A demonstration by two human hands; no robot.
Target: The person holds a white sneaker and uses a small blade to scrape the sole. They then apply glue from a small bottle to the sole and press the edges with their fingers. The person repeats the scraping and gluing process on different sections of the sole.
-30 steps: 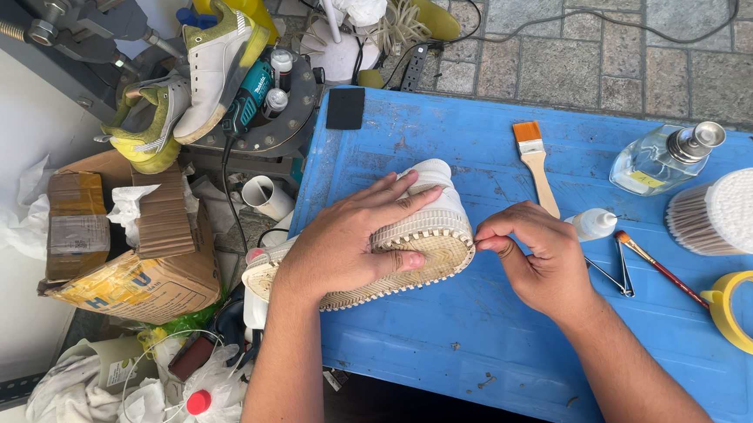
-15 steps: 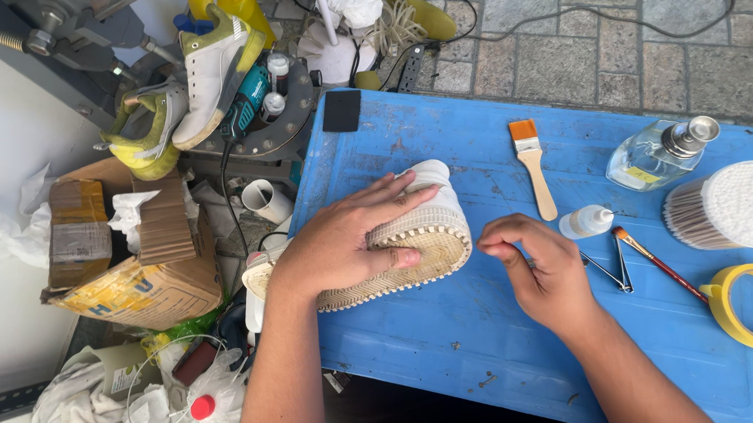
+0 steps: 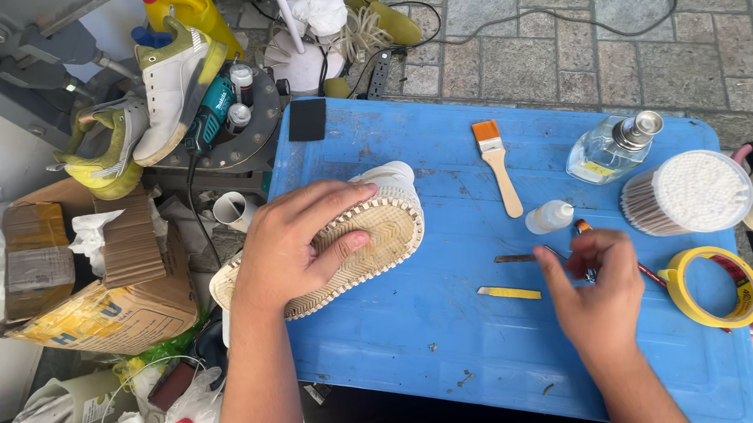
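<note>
My left hand (image 3: 296, 247) presses down on a white shoe (image 3: 390, 224) that lies sole-up on the blue table (image 3: 420, 348), with the fingers spread over its tan woven-edged sole. My right hand (image 3: 600, 298) is to the right of the shoe, over a thin red-handled tool (image 3: 651, 277) and a small metal piece. Its fingers curl around them, and the grip is hidden. A thin dark metal tool (image 3: 519, 258) and a yellow strip (image 3: 510, 293) lie on the table between the hand and the shoe.
On the table lie a wooden paintbrush (image 3: 497, 165), a small white bottle (image 3: 551, 218), a glass bottle (image 3: 610, 149), a tub of cotton swabs (image 3: 693, 192) and a yellow tape roll (image 3: 717, 288). Left of the table are shoes (image 3: 168, 85), a drill (image 3: 210, 117) and cardboard boxes (image 3: 94, 290).
My right hand has left the shoe's edge and moved right to the tools near the small bottle. A yellow strip now lies where it was. The left hand still holds the shoe.
</note>
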